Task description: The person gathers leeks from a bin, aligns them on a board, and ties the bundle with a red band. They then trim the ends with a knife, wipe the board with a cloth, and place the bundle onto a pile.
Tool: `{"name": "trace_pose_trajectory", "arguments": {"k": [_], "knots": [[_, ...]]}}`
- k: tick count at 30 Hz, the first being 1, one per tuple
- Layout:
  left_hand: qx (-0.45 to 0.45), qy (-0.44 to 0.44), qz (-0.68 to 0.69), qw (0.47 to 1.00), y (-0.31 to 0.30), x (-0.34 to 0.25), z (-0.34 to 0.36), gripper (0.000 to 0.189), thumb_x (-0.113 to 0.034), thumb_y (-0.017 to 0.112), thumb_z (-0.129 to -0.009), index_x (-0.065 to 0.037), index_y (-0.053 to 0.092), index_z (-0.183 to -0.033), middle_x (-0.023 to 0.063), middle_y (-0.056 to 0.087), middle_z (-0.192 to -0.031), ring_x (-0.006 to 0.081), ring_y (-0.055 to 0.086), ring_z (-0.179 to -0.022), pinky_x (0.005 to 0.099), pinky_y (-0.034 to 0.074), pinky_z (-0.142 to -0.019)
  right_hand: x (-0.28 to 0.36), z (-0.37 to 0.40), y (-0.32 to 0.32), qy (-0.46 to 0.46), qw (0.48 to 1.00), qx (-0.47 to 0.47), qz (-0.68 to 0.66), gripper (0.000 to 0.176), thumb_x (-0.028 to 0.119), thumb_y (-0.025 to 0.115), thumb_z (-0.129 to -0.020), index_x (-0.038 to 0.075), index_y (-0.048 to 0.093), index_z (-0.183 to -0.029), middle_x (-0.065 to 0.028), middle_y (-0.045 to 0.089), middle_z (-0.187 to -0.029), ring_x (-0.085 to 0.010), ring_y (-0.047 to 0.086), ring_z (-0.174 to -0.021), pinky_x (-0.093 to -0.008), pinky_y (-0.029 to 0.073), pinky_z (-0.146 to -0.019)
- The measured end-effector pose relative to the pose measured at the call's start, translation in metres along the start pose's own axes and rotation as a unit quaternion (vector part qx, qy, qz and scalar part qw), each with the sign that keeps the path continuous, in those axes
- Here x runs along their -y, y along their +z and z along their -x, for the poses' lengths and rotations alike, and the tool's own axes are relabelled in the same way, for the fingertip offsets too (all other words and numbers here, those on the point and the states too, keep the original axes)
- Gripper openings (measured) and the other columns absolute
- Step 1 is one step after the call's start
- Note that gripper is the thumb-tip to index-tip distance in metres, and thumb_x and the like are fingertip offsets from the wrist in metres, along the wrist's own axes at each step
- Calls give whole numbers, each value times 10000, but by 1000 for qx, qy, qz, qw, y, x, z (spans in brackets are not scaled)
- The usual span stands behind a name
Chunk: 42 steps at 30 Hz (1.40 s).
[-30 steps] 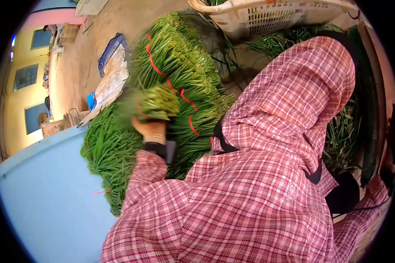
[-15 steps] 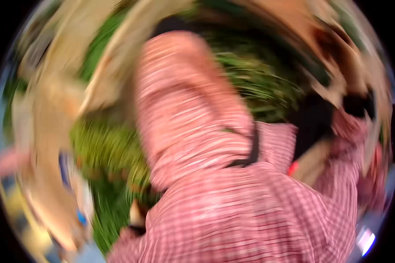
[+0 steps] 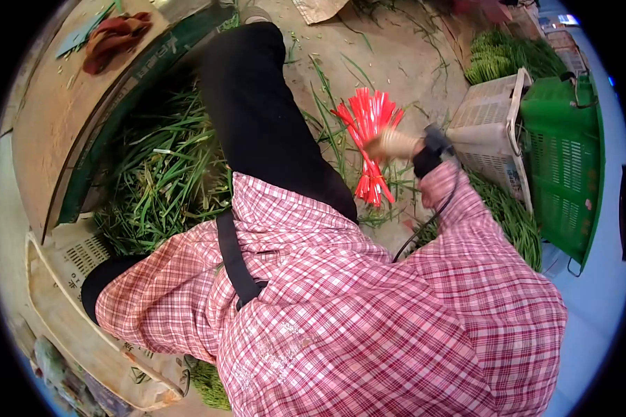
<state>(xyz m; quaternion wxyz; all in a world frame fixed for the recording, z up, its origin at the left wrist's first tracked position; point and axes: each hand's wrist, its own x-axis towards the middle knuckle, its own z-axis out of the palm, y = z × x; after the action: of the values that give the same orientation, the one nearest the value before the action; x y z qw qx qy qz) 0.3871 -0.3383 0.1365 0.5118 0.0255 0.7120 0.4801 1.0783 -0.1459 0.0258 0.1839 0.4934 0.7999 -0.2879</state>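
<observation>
My right hand (image 3: 392, 144), in a light covering with a dark band at the wrist, is at the middle of a bundle of red strips (image 3: 374, 115). Its fingers are blurred but look closed on the strips. The bundle fans out at its upper end and is tied near its lower end, over the littered floor (image 3: 341, 35). My left hand is out of sight. Long green stalks (image 3: 167, 156) fill the space beside my black-clad leg, inside a curved dark green rim (image 3: 142, 69).
White crates (image 3: 490, 115) and a green crate (image 3: 560, 160) stand at the right, with green stalks (image 3: 511, 215) nearby. A pale crate (image 3: 69, 299) is at lower left. A reddish-brown cloth (image 3: 115, 42) lies on a brown surface (image 3: 49, 139) at upper left.
The view has swung strongly toward the right side, bringing the crates and most of the red bundle into sight. My right hand is now at the red strips.
</observation>
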Motion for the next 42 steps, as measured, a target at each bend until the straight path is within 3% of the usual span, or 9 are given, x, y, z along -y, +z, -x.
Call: {"name": "trace_pose_trajectory", "arguments": {"k": [6,12,20,30,34,35,36,40,42], "knots": [[16,-20,-29,999,13,-1,6,600,-465,531,-1010,-3,497,-1391,113,633,-1087,173,611,-893,275,517,-804,-22,-42,170,411,806,-356,-235,264,270,719,-834,86,744,-1020,-175,728,-982,-333,694,-959,-433,545,-839],[8,-46,-27,999,-11,7,20,610,-472,535,-1006,-8,490,-1401,104,626,-1081,163,607,-872,263,515,-785,-44,-73,168,431,835,-245,-237,301,311,700,-845,72,749,-1022,-194,730,-975,-352,692,-970,-426,539,-873],[0,-61,-36,998,-32,10,23,625,-481,539,-1001,-15,481,-1413,92,616,-1073,150,601,-845,248,512,-758,-76,-25,129,369,447,-575,-577,300,151,696,-919,-33,655,-1153,-105,716,-1020,-208,662,-834,-322,541,-743],[118,-31,-99,988,-126,-3,-24,643,-492,545,-995,-23,469,-1429,78,604,-1063,134,594,-811,229,509,-725,-92,-38,83,284,591,-435,-617,396,190,694,-918,-21,614,-1244,-170,723,-1051,-292,723,-882,-375,572,-762],[17,112,-183,977,-17,-79,36,608,-467,604,-968,-91,497,-1433,71,601,-1127,191,520,-836,339,463,-743,-108,-23,80,474,775,-318,-270,351,241,587,-958,-31,684,-1157,-176,723,-1123,-289,693,-988,-408,533,-901],[-36,384,-401,831,-16,-74,24,423,-334,557,-1020,-37,576,-1320,-12,516,-840,34,385,-606,160,326,-521,-124,-17,96,378,790,-378,-300,359,257,554,-972,-21,692,-1151,-173,725,-1113,-279,678,-1040,-421,525,-935],[-36,274,-169,946,30,-100,52,330,-279,540,-1034,-18,615,-1222,-19,522,-791,31,404,-621,166,332,-541,-107,-20,86,363,749,-433,-347,351,235,553,-978,-17,655,-1200,-168,726,-1080,-273,683,-1004,-411,538,-895],[18,377,-166,911,93,-160,76,280,-229,565,-1024,13,620,-1155,32,593,-788,96,529,-649,238,426,-594,-90,-24,30,176,484,-550,-658,143,180,601,-994,79,635,-1090,-26,651,-772,-132,583,-632,-273,479,-574],[61,370,-184,909,149,-185,91,231,-138,546,-1005,35,649,-1118,45,634,-796,114,584,-684,247,464,-632,-24,-20,-69,-2,529,-484,-697,190,222,665,-967,68,626,-1070,9,581,-721,-101,549,-613,-235,432,-544]]}}
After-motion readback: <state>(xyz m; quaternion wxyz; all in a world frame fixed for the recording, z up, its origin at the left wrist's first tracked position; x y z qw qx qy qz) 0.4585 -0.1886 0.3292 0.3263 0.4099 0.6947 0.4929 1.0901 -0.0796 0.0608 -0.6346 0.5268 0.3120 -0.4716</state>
